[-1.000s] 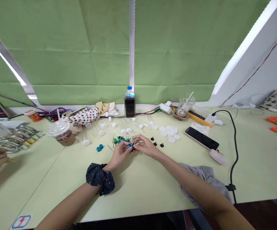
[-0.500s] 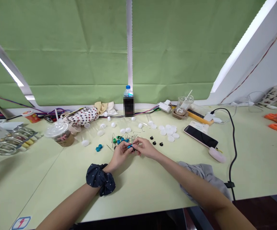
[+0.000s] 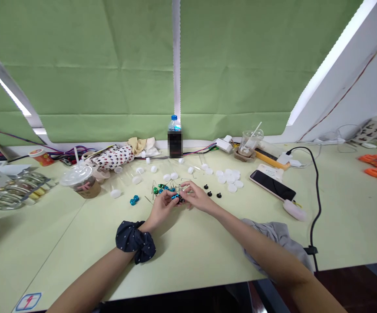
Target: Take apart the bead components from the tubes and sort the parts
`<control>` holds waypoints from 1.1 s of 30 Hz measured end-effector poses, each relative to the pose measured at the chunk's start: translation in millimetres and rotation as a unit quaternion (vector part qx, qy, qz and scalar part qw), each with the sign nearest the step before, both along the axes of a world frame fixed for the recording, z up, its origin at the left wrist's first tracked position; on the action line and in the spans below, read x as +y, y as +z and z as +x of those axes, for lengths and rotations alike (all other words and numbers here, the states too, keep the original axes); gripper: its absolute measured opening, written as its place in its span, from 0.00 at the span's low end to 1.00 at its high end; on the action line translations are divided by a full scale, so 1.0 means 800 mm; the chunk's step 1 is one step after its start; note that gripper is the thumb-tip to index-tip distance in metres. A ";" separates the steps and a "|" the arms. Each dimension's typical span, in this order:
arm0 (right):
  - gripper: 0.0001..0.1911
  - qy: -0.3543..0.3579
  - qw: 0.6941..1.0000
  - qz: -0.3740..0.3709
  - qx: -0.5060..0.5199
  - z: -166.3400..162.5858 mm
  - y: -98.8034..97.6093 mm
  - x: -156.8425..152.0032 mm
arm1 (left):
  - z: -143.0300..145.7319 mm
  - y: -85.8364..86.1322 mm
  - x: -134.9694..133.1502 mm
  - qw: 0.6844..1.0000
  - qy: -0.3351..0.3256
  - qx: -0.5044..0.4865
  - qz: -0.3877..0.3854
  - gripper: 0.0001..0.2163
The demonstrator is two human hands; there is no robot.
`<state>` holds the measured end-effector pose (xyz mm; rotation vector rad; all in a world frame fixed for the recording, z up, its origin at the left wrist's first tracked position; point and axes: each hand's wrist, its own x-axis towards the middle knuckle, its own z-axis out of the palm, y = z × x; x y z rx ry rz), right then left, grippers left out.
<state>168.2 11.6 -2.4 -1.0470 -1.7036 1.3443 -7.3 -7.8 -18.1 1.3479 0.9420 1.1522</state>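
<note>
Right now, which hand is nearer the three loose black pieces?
Right. The right hand is just to the left of the three black pieces; the left hand is farther left, on the right hand's far side from them.

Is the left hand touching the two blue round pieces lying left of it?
Apart: the head view shows tabletop between the left hand and the two blue round pieces.

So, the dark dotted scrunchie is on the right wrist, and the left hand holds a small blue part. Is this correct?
Not quite: the head view shows the dark dotted scrunchie on the left wrist, not the right. The left hand does hold a small blue part.
</note>
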 end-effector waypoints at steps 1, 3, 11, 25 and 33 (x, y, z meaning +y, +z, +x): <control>0.20 0.007 1.000 -0.023 -0.016 0.000 0.000 0.000 | 0.000 0.001 0.000 1.000 -0.005 0.000 0.002 0.15; 0.20 0.032 0.999 -0.017 -0.019 0.001 0.000 0.000 | 0.000 0.003 -0.001 1.000 -0.013 0.001 0.003 0.15; 0.20 0.018 0.999 -0.028 -0.027 0.002 0.003 -0.002 | -0.001 0.006 -0.003 1.000 -0.008 0.012 0.012 0.15; 0.22 0.025 0.999 0.042 0.013 0.002 0.001 -0.002 | -0.003 0.010 -0.003 1.000 -0.006 0.019 0.016 0.14; 0.18 0.038 0.999 0.012 0.003 0.001 0.006 -0.004 | -0.003 0.010 -0.002 0.999 -0.014 0.026 0.014 0.14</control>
